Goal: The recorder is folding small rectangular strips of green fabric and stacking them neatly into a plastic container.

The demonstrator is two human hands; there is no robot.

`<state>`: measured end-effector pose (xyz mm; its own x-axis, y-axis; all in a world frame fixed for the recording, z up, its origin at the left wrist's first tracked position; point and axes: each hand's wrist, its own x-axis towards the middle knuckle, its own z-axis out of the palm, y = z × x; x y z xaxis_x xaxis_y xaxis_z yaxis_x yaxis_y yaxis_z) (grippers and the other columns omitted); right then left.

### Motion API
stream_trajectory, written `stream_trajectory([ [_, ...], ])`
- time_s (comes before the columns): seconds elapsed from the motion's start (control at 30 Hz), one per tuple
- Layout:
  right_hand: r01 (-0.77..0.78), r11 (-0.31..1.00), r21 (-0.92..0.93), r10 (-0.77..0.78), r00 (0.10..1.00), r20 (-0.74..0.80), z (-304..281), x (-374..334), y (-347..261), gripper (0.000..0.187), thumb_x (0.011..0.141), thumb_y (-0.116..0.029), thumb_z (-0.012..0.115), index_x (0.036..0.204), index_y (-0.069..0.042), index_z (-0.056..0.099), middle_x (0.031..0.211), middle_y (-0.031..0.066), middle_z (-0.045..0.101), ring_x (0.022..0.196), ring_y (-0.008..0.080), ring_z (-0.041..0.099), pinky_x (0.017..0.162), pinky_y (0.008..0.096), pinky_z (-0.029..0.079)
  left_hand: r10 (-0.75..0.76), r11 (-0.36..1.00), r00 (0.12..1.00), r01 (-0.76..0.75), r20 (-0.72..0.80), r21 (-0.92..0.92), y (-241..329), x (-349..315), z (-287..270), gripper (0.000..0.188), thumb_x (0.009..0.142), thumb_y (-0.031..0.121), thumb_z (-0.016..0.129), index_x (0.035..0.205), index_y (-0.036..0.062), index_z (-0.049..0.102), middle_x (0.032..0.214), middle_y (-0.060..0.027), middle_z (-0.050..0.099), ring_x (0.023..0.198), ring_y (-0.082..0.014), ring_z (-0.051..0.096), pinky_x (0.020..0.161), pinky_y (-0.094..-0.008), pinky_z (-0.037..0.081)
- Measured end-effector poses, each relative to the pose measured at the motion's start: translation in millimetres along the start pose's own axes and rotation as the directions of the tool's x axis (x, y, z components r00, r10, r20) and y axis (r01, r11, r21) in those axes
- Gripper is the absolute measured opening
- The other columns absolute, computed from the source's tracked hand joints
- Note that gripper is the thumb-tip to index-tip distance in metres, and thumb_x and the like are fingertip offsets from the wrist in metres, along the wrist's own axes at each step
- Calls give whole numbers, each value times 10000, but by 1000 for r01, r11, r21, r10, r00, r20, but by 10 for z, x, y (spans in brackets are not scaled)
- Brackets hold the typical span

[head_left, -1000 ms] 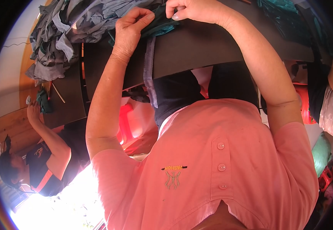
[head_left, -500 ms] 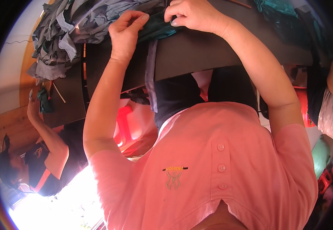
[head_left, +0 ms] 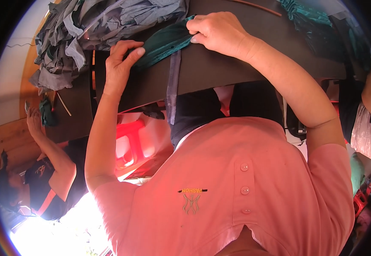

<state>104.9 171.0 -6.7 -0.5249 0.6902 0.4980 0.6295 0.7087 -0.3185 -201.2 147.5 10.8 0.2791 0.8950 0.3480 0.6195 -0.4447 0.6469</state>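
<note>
A piece of dark teal cloth [head_left: 164,42] with a slight sheen is stretched between my two hands, just above the dark table [head_left: 219,64]. My left hand [head_left: 123,62] pinches its left end between thumb and fingers. At the upper right end, my right hand [head_left: 219,34] grips the cloth the same way. Fine folds run along its length. Under the cloth, a narrow grey fabric strip [head_left: 172,83] hangs over the table's near edge.
Heaped at the far left is a pile of grey cloth pieces [head_left: 108,25]. A thin brown stick [head_left: 258,7] and gathered teal fabric [head_left: 309,17] lie far right. Co-workers' arms [head_left: 51,147] show at both sides. A red stool [head_left: 134,138] stands below the table.
Both hands have come nearer to me, and my left hand has moved further left. The teal cloth is now spread wider between them, showing more of its surface.
</note>
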Motion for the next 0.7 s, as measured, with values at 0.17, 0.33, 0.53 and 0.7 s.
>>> stream_trajectory([
  [0.17,-107,992,-74,118,978,174,-230,123,-146,183,795,-204,765,900,-99,658,927,26,685,833,273,673,725,417,516,176,954,984,-167,-13,249,246,-159,-46,380,758,222,873,1087,87,737,1162,-75,674,1099,-276,560,973,-382,459],
  [0.33,245,949,-198,-284,936,-207,-279,152,-88,156,826,-223,736,864,-92,660,869,96,602,829,321,646,732,447,512,323,881,946,-313,32,354,352,-138,39,488,669,84,803,1144,101,695,1176,-87,650,1101,-329,559,961,-424,474],
  [0.53,246,967,-72,-253,960,-122,32,149,144,96,835,-123,667,925,-91,661,956,60,675,842,298,676,706,468,548,315,915,947,-319,59,248,149,-165,31,481,713,-33,679,1183,62,661,1205,-121,639,1129,-341,576,983,-421,478],
  [0.7,348,898,-268,-374,926,-51,181,184,151,148,791,-108,649,933,-66,645,891,57,602,799,271,640,682,404,559,397,851,914,-400,83,339,-22,-101,26,498,716,-94,641,1194,47,650,1194,-145,637,1061,-357,608,895,-418,525],
])
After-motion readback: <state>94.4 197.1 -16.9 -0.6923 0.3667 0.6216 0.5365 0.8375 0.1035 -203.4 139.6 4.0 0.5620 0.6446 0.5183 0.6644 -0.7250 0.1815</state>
